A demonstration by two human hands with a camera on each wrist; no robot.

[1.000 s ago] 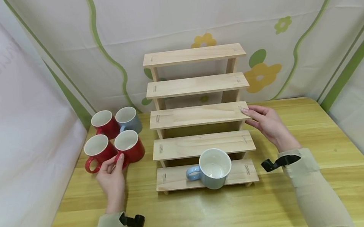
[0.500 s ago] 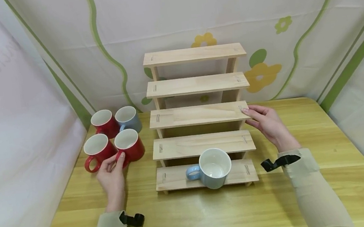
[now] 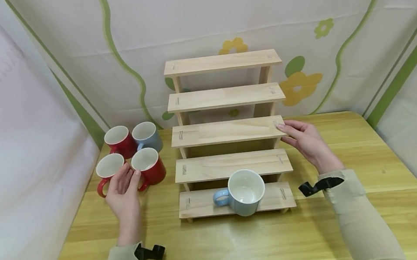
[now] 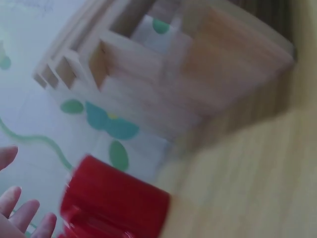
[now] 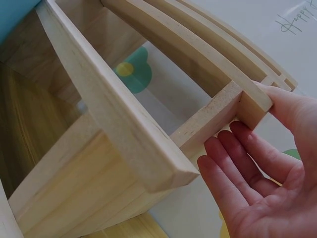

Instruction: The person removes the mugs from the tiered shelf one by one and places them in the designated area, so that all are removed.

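Observation:
My left hand (image 3: 124,198) is just in front of the nearest red mug (image 3: 153,169), its fingers loosely bent with nothing between them. In the left wrist view the fingertips (image 4: 22,215) stand apart from that red mug (image 4: 116,201). A second red mug (image 3: 107,166) is partly hidden behind this hand. On the right, my right hand (image 3: 310,143) pinches the right end of the middle board of a five-step wooden display rack (image 3: 228,131). The right wrist view has the thumb over the board (image 5: 255,106) and the fingers curled under it. A light blue mug (image 3: 245,195) sits on the lowest step, handle to the left.
Behind the nearer mugs stand another red mug (image 3: 123,143) and a blue-grey mug (image 3: 148,139), close together at the table's left back. The wooden table (image 3: 224,251) ends at a white patterned curtain (image 3: 193,17), with more cloth at both sides.
My left hand has let go of the red mug's handle and shifted slightly left and up. The right hand stays on the rack's middle board; the mugs keep their places.

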